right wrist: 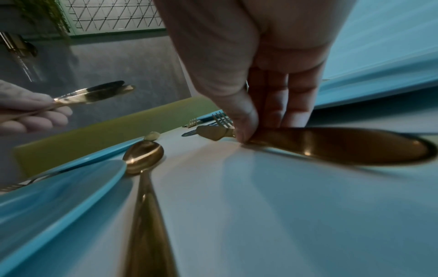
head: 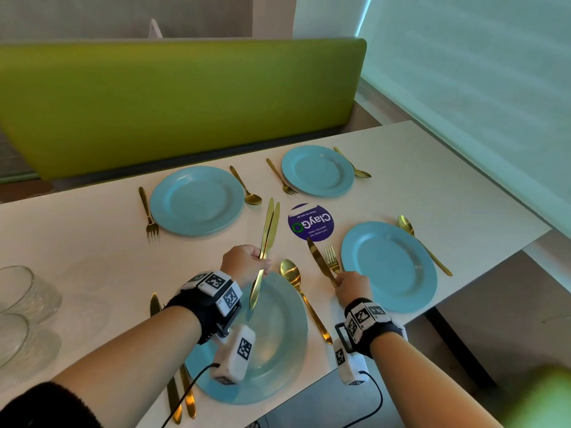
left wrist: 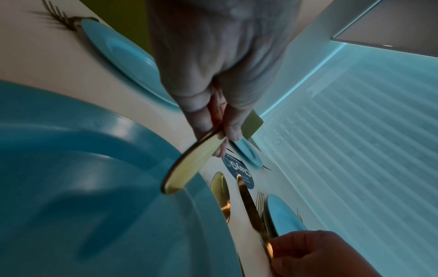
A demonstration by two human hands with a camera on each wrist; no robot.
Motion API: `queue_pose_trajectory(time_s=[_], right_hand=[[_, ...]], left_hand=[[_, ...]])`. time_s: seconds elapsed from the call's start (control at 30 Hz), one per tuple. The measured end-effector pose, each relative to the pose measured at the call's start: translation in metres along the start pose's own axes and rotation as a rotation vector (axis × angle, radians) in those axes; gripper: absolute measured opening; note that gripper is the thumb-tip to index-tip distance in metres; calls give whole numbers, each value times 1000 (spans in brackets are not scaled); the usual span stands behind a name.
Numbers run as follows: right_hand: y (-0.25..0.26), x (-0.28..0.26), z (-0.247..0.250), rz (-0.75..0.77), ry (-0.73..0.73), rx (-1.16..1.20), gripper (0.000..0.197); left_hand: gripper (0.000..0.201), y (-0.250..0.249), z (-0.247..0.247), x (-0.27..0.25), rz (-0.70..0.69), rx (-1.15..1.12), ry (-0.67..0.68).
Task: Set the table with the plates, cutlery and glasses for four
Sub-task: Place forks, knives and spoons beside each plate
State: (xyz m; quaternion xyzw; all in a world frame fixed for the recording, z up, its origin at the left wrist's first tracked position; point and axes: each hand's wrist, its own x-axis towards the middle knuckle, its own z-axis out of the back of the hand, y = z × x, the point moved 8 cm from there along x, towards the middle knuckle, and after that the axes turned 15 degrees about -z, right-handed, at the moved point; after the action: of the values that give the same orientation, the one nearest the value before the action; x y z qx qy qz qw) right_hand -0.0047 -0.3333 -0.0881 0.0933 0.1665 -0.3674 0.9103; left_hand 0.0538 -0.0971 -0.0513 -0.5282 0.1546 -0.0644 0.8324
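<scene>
My left hand [head: 256, 258] grips two gold knives [head: 269, 225] together by their handles, above the far rim of the nearest blue plate [head: 278, 359], blades pointing away. The handle ends [left wrist: 184, 168] hang over that plate. My right hand [head: 341, 283] pinches a third gold knife [head: 318, 257] by its handle. This knife is low at the tabletop beside a gold fork [head: 331, 257], left of the right blue plate [head: 389, 267]. In the right wrist view my thumb [right wrist: 244, 120] presses on this knife [right wrist: 343, 146]. A gold spoon [head: 293, 279] lies between the two near plates.
Two far blue plates [head: 197, 200] [head: 317, 171] each have a fork and a spoon beside them. Stacked clear glasses [head: 21, 291] stand at the left edge. A purple sticker [head: 310, 222] marks the table's middle. More gold cutlery [head: 188, 393] lies left of the nearest plate. A green bench [head: 173, 100] runs behind.
</scene>
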Motion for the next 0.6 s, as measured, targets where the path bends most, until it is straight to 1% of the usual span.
queue_pose_trajectory(time_s=[0.1, 0.2, 0.37, 0.5, 0.6], right_hand=[[-1, -1, -2, -18, -17, -42, 30], [-4, -1, -6, -36, -18, -58, 31], [-5, -1, -6, -39, -29, -75, 32], [-6, -1, -6, -46, -33, -65, 31], [-7, -1, -7, -48, -33, -61, 29]], left_hand=[[4, 1, 1, 0, -1, 7, 3], [3, 1, 2, -1, -2, -1, -3], [6, 1, 2, -5, -7, 2, 0], [15, 7, 3, -8, 6, -16, -9], [16, 8, 5, -10, 8, -6, -13]])
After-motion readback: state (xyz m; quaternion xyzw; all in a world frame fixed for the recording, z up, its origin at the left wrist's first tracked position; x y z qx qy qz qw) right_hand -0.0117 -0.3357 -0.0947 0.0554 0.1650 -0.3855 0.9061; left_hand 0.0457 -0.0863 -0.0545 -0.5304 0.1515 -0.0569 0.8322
